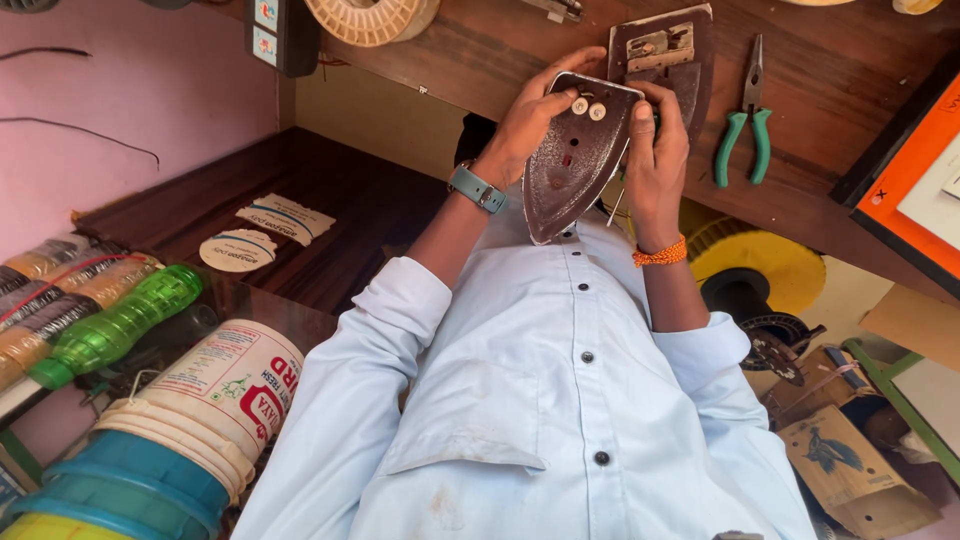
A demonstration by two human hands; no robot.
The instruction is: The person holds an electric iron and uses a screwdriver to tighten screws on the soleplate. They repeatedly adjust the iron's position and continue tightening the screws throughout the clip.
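I hold a dark, pointed metal iron plate (572,170) in front of my chest with both hands, its pointed end down toward my pale blue shirt. My left hand (528,122), with a teal watch at its wrist, grips the plate's left edge, thumb close to two small white round pieces (588,108) near the plate's top. My right hand (655,150), with an orange thread at its wrist, grips the right edge. Thin wires hang beside the plate under my right hand.
On the wooden bench (820,70) beyond lie a second iron-shaped metal part (665,50) and green-handled pliers (745,125). A white spool (370,18) sits at the top. Left: a green bottle (115,325) and white tub (230,385). Right: a yellow reel (755,262) and cardboard box (850,470).
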